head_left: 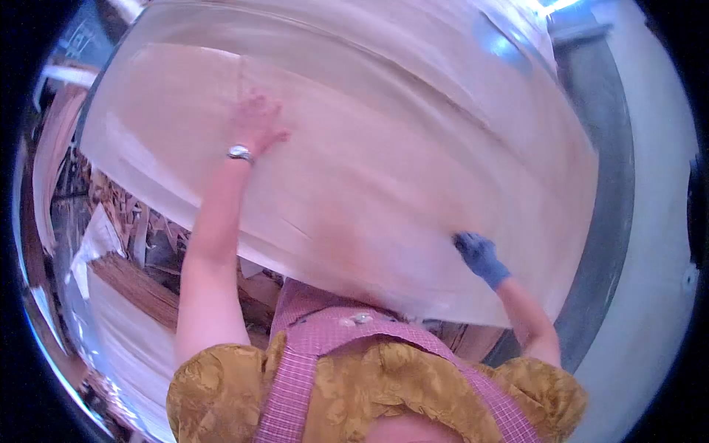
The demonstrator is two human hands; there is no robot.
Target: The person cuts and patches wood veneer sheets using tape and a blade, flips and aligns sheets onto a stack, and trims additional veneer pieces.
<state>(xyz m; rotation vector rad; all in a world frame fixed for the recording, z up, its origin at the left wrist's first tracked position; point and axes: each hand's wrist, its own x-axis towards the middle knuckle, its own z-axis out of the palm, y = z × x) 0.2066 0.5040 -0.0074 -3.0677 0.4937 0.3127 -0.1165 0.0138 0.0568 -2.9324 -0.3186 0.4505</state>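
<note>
A wide, pale sheet of wood veneer (354,162) spreads out in front of me, with ripples along its far part. My left hand (256,124) is bare, with a silver watch (240,152) at the wrist. Its fingers are spread over the sheet's upper left part, slightly blurred. Toward the sheet's right side is my right hand (480,257), in a blue glove with dark fingertips. Its fingers look curled together at the surface; whatever may be in them is hidden.
Broken veneer strips and scraps (140,221) lie below the sheet on the left, beside a brown stack of veneer pieces (133,288). A dark grey strip (609,184) runs past the sheet's right edge, with a pale surface (657,221) beyond. A bright light (559,7) shines at the top right.
</note>
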